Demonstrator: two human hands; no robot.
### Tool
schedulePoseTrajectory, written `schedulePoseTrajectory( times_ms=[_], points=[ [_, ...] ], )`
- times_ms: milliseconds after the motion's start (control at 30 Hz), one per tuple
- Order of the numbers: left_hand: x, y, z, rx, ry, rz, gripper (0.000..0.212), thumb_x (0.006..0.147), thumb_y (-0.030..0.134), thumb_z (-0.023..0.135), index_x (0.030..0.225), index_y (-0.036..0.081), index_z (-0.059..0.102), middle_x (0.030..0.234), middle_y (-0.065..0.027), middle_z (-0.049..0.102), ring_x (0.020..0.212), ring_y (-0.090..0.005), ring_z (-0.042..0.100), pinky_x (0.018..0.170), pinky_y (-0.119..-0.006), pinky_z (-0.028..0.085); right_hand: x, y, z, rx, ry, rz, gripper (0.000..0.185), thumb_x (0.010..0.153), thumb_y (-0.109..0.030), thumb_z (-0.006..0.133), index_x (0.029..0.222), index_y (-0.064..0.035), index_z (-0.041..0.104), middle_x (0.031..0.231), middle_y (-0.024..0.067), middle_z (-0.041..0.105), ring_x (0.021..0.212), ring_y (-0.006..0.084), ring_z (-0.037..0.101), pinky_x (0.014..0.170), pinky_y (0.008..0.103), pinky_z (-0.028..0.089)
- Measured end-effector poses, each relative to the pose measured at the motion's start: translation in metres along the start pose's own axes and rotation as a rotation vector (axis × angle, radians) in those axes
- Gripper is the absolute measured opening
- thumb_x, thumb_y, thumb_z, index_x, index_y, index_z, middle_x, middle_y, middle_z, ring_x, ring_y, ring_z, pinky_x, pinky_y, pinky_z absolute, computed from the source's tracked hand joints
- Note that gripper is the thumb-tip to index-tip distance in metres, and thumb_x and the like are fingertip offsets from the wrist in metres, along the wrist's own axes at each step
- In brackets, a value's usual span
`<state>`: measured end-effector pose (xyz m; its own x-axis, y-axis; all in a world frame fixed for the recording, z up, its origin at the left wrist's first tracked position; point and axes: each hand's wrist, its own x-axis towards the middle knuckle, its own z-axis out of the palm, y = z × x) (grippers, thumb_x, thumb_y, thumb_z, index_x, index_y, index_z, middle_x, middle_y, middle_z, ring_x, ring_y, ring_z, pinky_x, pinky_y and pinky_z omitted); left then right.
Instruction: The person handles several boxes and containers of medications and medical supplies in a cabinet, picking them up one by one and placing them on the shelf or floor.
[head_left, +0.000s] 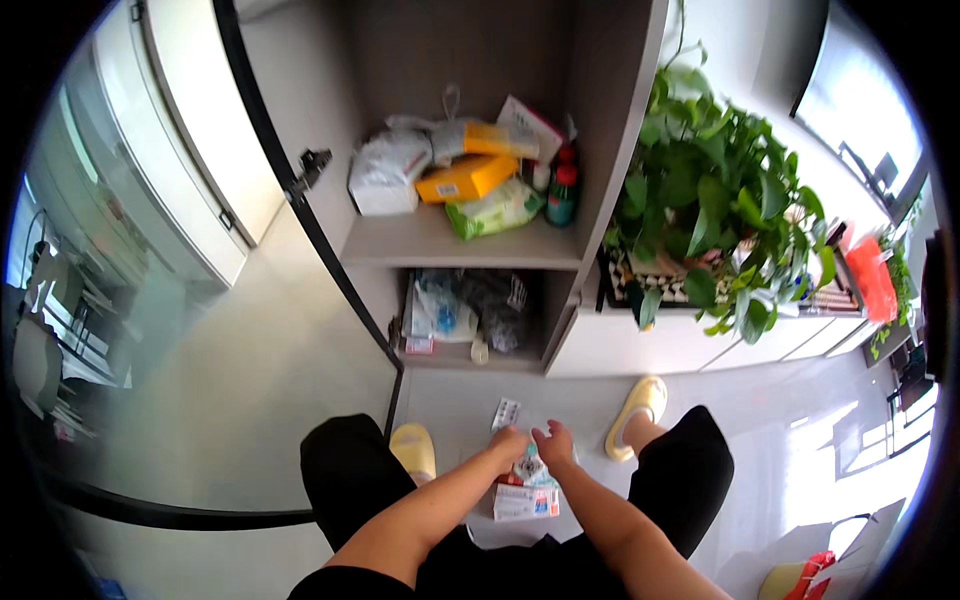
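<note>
Low over the floor between my knees, my left hand (510, 444) reaches toward a small pile; its fingers are partly hidden, so its hold is unclear. My right hand (553, 442) is close beside it with fingers apart, at the pile's right edge. A packet with a round dark print (529, 468) lies between the hands. Nearer to me is a white printed box (525, 502), with something red partly showing behind it. A white blister pack with dark spots (506, 413) lies on the floor just beyond my left hand.
Ahead stands an open cabinet; its upper shelf (457, 244) holds a yellow box (466, 178), a green packet (496, 210) and bottles. Bags fill the lower compartment (472, 356). A glass door's black frame (330, 274) is at left, a leafy plant (712, 187) at right.
</note>
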<state>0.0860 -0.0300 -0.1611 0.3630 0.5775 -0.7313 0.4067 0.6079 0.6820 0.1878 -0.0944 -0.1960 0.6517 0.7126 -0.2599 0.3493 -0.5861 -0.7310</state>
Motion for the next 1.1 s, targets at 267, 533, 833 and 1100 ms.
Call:
schedulePoseTrajectory(
  times_ms=[267, 533, 833, 1100],
  points=[
    [-0.052, 0.128, -0.031, -0.322, -0.229, 0.113, 0.005, 0.08, 0.012, 0.054, 0.076, 0.011, 0.052, 0.073, -0.0022, 0.052, 0.064, -0.0128, 0.052, 0.056, -0.03, 0.05, 0.025, -0.148, -0.068, 0.174, 0.273, -0.567, 0.033, 0.074, -0.013, 0.06, 0.105, -0.0033, 0.052, 0.092, 0.0153, 0.056, 0.078, 0.0275, 0.057, 0.069, 0.0353, 0.047],
    [-0.102, 0.265, -0.076, -0.548, -0.266, 0.555, 0.021, 0.083, 0.009, 0.053, 0.103, 0.005, 0.051, 0.092, -0.005, 0.057, 0.089, -0.0206, 0.057, 0.081, -0.037, 0.047, 0.071, -0.31, -0.15, 0.023, 0.546, -1.089, 0.056, 0.072, -0.005, 0.059, 0.122, -0.0007, 0.035, 0.124, 0.0219, 0.036, 0.099, 0.0357, 0.05, 0.076, 0.0338, 0.049],
    [-0.093, 0.304, -0.094, -0.646, -0.327, 0.595, 0.046, 0.085, 0.007, 0.051, 0.127, 0.002, 0.033, 0.124, -0.0122, 0.039, 0.112, -0.0303, 0.044, 0.094, -0.043, 0.039, 0.119, -0.366, -0.175, -0.454, 0.387, -0.608, 0.061, 0.074, -0.007, 0.055, 0.129, -0.0047, 0.028, 0.136, 0.0276, 0.018, 0.096, 0.0386, 0.056, 0.076, 0.0389, 0.05],
    [-0.069, 0.296, -0.092, -0.716, -0.338, 0.52, 0.047, 0.085, 0.008, 0.052, 0.128, 0.002, 0.033, 0.124, -0.012, 0.039, 0.114, -0.0301, 0.042, 0.096, -0.044, 0.036, 0.119, -0.363, -0.167, -0.61, 0.408, -0.624, 0.04, 0.076, -0.008, 0.054, 0.113, -0.0034, 0.042, 0.123, 0.0237, 0.033, 0.087, 0.0349, 0.059, 0.07, 0.0384, 0.051]
  ],
)
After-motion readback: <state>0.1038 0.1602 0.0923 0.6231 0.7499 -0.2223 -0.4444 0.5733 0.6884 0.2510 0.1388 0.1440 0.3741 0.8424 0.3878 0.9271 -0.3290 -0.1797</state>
